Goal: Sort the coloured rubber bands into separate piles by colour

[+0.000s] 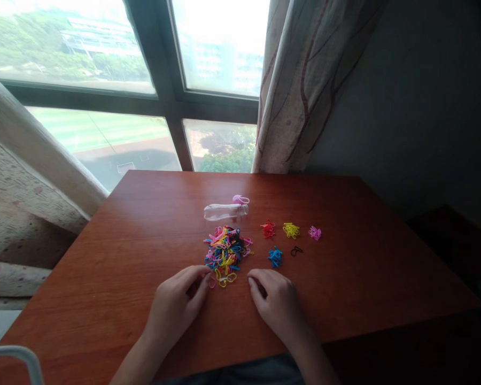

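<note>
A mixed pile of small coloured rubber bands [224,248] lies on the brown wooden table, with a few loose yellow and pink bands at its near edge. At the pile's lower left, my left hand [180,299] is closed, its thumb and forefinger tips together beside a pink band. My right hand [276,299] rests on the table to the pile's lower right, fingers curled and closed. Whether either hand pinches a band is too small to tell. Right of the pile lie separate clusters of red bands [268,229], yellow bands [291,230], pink bands [315,233] and blue bands [275,257].
A couple of black bands [296,251] lie near the blue cluster. Behind the pile, a clear plastic bottle [224,212] lies on its side, with a pink cap [240,199] by its mouth. The table [369,267] meets a window and curtains [300,80] at the back.
</note>
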`<act>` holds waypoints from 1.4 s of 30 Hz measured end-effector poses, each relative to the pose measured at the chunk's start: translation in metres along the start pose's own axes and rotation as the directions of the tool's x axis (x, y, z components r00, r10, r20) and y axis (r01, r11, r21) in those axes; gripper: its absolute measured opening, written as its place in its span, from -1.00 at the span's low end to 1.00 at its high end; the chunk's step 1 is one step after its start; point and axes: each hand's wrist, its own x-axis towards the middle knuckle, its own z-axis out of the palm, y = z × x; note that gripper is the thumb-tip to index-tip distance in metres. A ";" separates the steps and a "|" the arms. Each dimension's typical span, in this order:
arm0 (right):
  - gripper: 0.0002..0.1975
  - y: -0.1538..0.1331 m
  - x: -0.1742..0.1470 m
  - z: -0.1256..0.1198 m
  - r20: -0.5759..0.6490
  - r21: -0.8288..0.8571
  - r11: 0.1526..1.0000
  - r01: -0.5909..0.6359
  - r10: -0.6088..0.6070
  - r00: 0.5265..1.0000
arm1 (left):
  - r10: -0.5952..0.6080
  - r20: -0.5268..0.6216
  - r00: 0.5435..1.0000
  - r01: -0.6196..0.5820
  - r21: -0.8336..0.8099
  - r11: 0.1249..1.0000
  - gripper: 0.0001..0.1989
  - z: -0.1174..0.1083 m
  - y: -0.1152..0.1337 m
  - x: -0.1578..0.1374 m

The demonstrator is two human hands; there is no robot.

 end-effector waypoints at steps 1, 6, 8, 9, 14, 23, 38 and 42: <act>-0.81 0.000 0.000 0.000 0.002 -0.006 1.000 0.000 0.000 1.000 | 0.001 0.016 1.000 -0.001 0.013 1.000 -0.85 0.001 0.000 -0.001; -0.82 -0.002 0.003 0.000 0.005 -0.042 0.999 0.004 -0.004 1.000 | -0.016 0.075 0.997 0.011 0.060 0.998 -0.83 0.003 0.001 -0.001; -0.83 -0.003 0.004 0.000 0.007 -0.056 0.998 -0.001 0.002 1.000 | -0.019 0.082 0.996 0.014 0.065 0.998 -0.83 0.003 0.002 -0.001; -0.83 -0.004 0.005 0.000 0.008 -0.061 0.998 -0.004 0.005 1.000 | -0.018 0.081 0.997 0.013 0.065 0.998 -0.83 0.003 0.003 -0.001; -0.86 -0.009 0.014 0.008 0.001 -0.092 0.996 0.005 -0.005 1.000 | -0.012 0.074 0.997 0.007 0.072 0.997 -0.82 0.002 0.005 -0.002; -0.91 -0.010 0.022 0.018 -0.024 -0.132 0.991 -0.007 0.004 1.000 | -0.018 0.095 0.995 0.010 0.085 0.996 -0.83 0.004 0.004 -0.003; -0.86 -0.013 0.019 0.015 -0.013 -0.118 0.993 0.028 -0.030 0.999 | 0.004 0.083 0.997 -0.013 0.110 0.994 -0.82 0.002 0.008 -0.001; -0.87 -0.015 0.017 0.013 0.011 -0.098 0.994 0.055 -0.054 0.998 | 0.001 0.101 0.995 -0.015 0.139 0.990 -0.82 0.002 0.008 -0.001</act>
